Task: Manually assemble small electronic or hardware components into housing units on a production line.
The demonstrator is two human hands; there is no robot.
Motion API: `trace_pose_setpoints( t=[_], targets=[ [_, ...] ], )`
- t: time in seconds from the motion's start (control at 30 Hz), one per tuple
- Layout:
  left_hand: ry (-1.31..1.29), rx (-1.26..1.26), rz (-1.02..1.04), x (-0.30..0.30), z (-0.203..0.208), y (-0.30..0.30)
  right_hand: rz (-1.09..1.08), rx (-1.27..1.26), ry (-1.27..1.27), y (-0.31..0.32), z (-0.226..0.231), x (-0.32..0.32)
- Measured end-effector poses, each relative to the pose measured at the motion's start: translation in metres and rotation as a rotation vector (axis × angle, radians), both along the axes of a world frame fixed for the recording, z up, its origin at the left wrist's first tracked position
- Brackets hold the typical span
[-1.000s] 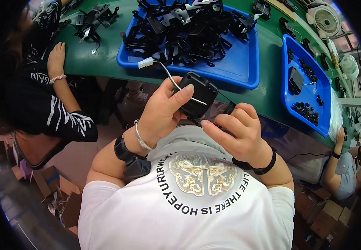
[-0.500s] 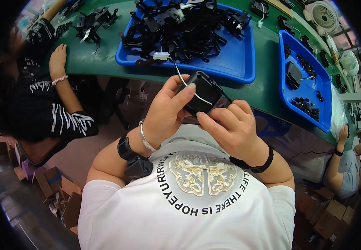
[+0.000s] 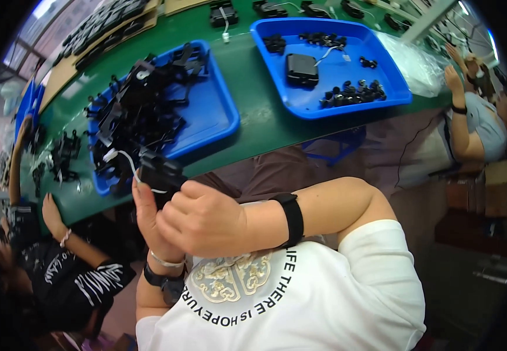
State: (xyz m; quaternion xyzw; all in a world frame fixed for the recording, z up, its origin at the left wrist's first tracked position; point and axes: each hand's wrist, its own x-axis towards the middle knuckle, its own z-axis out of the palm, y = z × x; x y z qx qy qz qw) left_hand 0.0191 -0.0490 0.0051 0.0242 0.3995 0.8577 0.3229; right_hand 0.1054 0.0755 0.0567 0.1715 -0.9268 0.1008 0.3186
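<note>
A black plastic box (image 3: 160, 172) with a thin white cable is held in front of my chest, at the near edge of the left tray. My left hand (image 3: 153, 228) grips it from below and the left, its thumb upright along the side. Most of the left fingers are hidden. My right hand (image 3: 203, 217) crosses in front of the left with curled fingers, closed at the box's near right edge; its fingertips are hidden. From the box the cable loops up to a white plug (image 3: 111, 155) over the black parts.
The blue tray (image 3: 224, 105) at left holds a heap of black brackets (image 3: 148, 96). Another blue tray (image 3: 300, 108) holds a black box (image 3: 302, 69) and small black pieces (image 3: 355, 93). A clear plastic bag (image 3: 420, 70) lies beside it. Co-workers' arms rest at both sides.
The view has turned to the right, so the trays and my hands appear further left. My right hand now crosses in front of my left. The box stays in hand.
</note>
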Motion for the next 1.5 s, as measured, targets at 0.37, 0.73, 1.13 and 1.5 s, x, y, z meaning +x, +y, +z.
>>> trace_pose_setpoints(
  t=[0.37,0.73,1.13,1.5],
  targets=[
    [0.328,-0.033,-0.137,0.001,0.026,-0.020,-0.647,-0.394,-0.194,0.232,0.018,0.093],
    [0.331,-0.161,-0.218,0.012,0.015,-0.016,-0.532,-0.183,-0.784,0.283,0.002,0.070],
    [0.075,0.065,-0.349,0.006,0.012,-0.022,-0.527,-0.907,-0.287,0.245,0.025,0.091],
    [0.116,0.057,-0.357,0.012,0.018,-0.016,0.237,-0.753,-0.245,0.066,-0.003,0.033]
  ],
)
